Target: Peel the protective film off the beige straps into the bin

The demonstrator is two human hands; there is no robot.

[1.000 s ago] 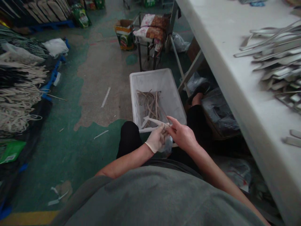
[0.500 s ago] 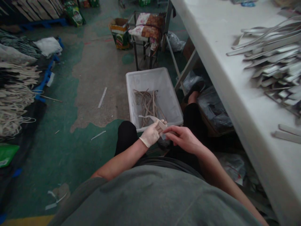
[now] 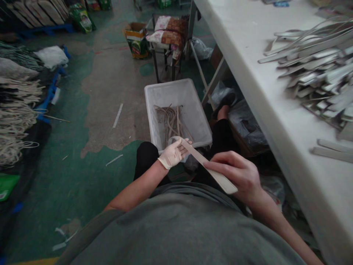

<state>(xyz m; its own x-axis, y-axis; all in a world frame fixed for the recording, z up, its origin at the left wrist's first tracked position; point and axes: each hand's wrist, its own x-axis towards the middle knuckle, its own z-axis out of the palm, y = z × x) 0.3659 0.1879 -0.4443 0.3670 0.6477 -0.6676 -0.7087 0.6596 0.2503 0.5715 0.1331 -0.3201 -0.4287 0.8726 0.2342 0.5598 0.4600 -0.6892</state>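
Note:
A long pale strip [image 3: 220, 179] runs from my left hand down to the right, across to my right hand. My left hand [image 3: 173, 152], in a whitish glove, is palm up, with the thumb over the strip's far end and the fingers beneath it. My right hand [image 3: 237, 173] is bare and pinches the strip near its wider, rounded end. Beyond my left hand stands a white plastic bin [image 3: 190, 99] with brownish strips [image 3: 171, 119] lying in it.
At the right, a white table [image 3: 248, 70] bears a heap of pale strips [image 3: 325, 70]. A stool with a cushion [image 3: 172, 31] and an open carton [image 3: 137, 40] stand beyond the bin. Bundled cords [image 3: 16, 117] lie at the left.
My right hand has moved right and towards my body along with the strip, so a longer stretch shows between my hands. My left hand has shifted slightly left.

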